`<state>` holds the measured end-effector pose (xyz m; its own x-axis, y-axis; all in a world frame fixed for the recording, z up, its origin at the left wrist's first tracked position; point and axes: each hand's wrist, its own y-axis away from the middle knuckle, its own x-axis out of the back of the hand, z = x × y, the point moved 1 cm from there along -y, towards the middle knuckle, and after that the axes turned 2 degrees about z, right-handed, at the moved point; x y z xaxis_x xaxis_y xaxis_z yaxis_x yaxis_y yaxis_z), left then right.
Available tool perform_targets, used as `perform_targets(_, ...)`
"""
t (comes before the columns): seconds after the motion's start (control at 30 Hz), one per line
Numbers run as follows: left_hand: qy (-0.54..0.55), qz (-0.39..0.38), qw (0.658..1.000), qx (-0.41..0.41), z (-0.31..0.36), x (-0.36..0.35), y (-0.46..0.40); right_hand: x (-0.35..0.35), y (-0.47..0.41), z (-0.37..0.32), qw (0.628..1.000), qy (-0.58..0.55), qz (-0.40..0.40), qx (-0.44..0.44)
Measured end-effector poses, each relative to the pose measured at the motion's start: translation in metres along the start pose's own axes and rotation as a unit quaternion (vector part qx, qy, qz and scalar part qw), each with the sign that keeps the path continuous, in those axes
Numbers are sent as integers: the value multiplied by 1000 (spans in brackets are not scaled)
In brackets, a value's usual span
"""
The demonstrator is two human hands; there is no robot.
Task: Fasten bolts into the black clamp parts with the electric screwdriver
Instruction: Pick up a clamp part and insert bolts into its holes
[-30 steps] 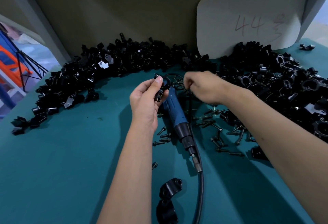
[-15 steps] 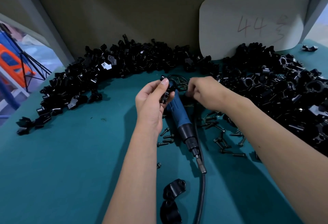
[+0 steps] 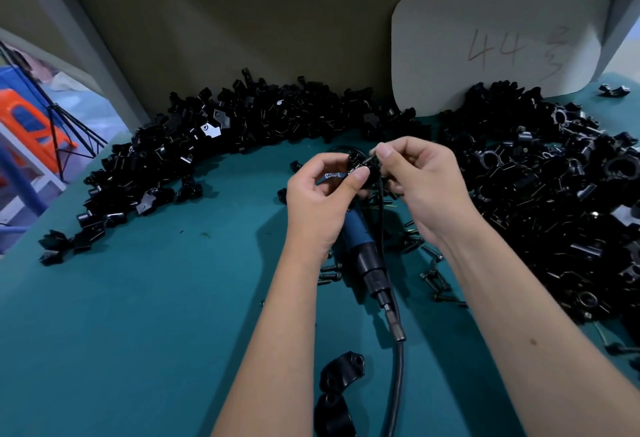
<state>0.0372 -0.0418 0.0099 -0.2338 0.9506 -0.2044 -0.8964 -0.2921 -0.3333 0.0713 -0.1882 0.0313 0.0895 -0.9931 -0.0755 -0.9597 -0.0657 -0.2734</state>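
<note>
At mid-tabletop, toward the far edge: one black clamp part [image 3: 360, 173], pinched by the left hand [image 3: 320, 201]. Right hand [image 3: 424, 182] pinches one bolt [image 3: 371, 158] at the clamp's top. One blue electric screwdriver [image 3: 360, 249] lies beneath, unheld. Two clamp halves [image 3: 341, 370] near the front edge. Loose bolts [image 3: 433, 277], uncountable. Two large clamp heaps [image 3: 214, 145], far-left and right. Bare green tabletop [image 3: 145, 315] at front-left.

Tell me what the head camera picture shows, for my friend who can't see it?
Two hands meet over a teal table: the left hand holds a small black clamp part while the right hand pinches a bolt at it. A blue electric screwdriver lies below, between heaps of black parts.
</note>
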Motion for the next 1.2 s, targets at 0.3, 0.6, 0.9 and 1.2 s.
perform_targets(0.3,-5,-17,1000,18,-1,3,1,4,0,-6,989,105,-26,104)
perform_targets(0.6,-79,-43,996,-6,2,4,1,1,7,-4,963,227,-33,139)
perform_targets(0.9,181,47,971,151,9,1,2,10,5,0,975,222,-20,4)
perform_targets(1.2,242,77,948,193,7,6,1,16,1,9,997,67,6,-43)
